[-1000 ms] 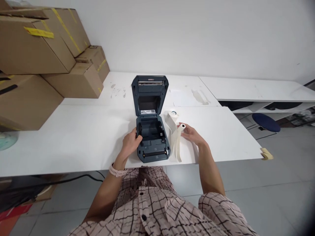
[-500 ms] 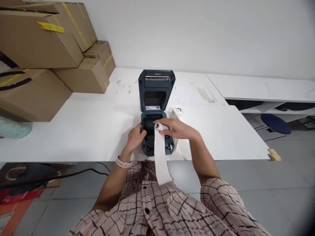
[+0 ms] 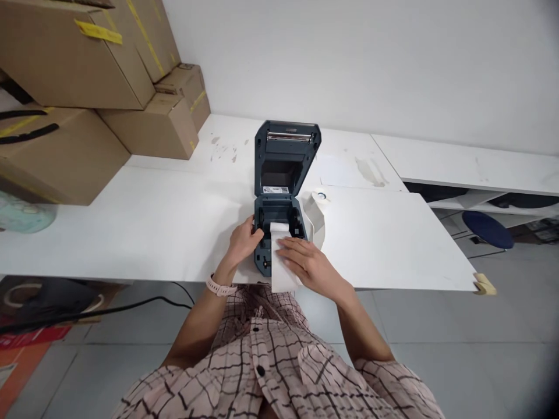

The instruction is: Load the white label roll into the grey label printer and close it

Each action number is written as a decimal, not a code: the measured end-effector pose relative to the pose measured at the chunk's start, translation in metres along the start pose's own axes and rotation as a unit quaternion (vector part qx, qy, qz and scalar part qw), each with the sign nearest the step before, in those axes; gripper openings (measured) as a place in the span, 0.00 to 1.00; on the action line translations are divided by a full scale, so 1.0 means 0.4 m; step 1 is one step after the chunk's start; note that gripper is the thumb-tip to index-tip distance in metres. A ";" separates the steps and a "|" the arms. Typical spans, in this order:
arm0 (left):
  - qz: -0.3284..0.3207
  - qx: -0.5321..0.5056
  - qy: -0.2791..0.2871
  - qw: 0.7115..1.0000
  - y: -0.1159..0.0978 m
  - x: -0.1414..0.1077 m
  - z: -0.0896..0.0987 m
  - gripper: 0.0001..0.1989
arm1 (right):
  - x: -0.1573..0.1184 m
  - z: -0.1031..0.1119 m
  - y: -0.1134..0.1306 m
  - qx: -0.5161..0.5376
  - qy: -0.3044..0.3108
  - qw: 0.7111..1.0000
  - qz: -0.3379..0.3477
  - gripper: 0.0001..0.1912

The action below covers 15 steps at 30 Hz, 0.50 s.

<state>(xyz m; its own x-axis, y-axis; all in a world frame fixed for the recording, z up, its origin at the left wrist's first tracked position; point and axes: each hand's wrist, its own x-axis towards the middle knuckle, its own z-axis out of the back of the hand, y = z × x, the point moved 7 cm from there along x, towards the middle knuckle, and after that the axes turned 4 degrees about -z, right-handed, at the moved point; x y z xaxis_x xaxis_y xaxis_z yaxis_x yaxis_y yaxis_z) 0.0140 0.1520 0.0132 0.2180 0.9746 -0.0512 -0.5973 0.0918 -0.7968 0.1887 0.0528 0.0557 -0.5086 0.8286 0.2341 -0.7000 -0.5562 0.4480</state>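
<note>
Our white paper strip (image 3: 280,276) trails from inside the open printer (image 3: 279,202) to the front edge of the surface (image 3: 371,238); our right hand (image 3: 309,265) lies outstretched on it, while our left hand (image 3: 244,241), half closed, holds the printer's left rim.

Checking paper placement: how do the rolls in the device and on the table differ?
The inner roll sits in the device; the outer roll, on the table. The inner roll lies on its side; the outer roll's round end faces up. The right hand touches the inner roll's strip, not the outer roll. Both are white.
</note>
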 end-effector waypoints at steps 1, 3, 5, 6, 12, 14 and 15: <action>-0.002 -0.013 -0.002 1.000 0.003 0.001 -0.002 0.27 | -0.023 -0.002 0.008 -0.004 0.003 1.000 -0.007 0.20; -0.006 -0.033 -0.005 0.999 0.011 0.003 -0.006 0.27 | -0.060 -0.013 0.022 -0.017 0.016 1.000 -0.015 0.32; -0.009 -0.043 -0.008 0.999 0.018 0.005 -0.009 0.28 | -0.085 -0.028 0.036 -0.031 0.021 0.999 -0.011 0.44; -0.010 -0.048 -0.010 0.999 0.021 0.005 -0.010 0.28 | -0.094 -0.036 0.041 -0.036 0.016 0.999 -0.010 0.45; 0.014 -0.057 -0.020 0.998 0.047 -0.002 -0.019 0.31 | -0.116 -0.070 0.045 -0.007 -0.100 0.995 -0.012 0.20; 0.027 -0.070 -0.030 0.997 0.061 -0.003 -0.023 0.36 | -0.119 -0.073 0.042 0.014 -0.123 0.992 -0.005 0.19; 0.034 -0.083 -0.031 0.995 0.068 -0.003 -0.027 0.40 | -0.119 -0.074 0.040 0.023 -0.126 0.992 -0.002 0.18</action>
<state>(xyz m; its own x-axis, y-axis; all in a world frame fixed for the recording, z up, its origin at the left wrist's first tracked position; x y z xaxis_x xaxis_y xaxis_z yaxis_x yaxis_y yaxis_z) 0.0058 0.1513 -0.0148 0.1301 0.9886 -0.0753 -0.4722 -0.0050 -0.8815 0.1871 0.0025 0.0262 -0.3598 0.8239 0.4379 -0.6759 -0.5537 0.4864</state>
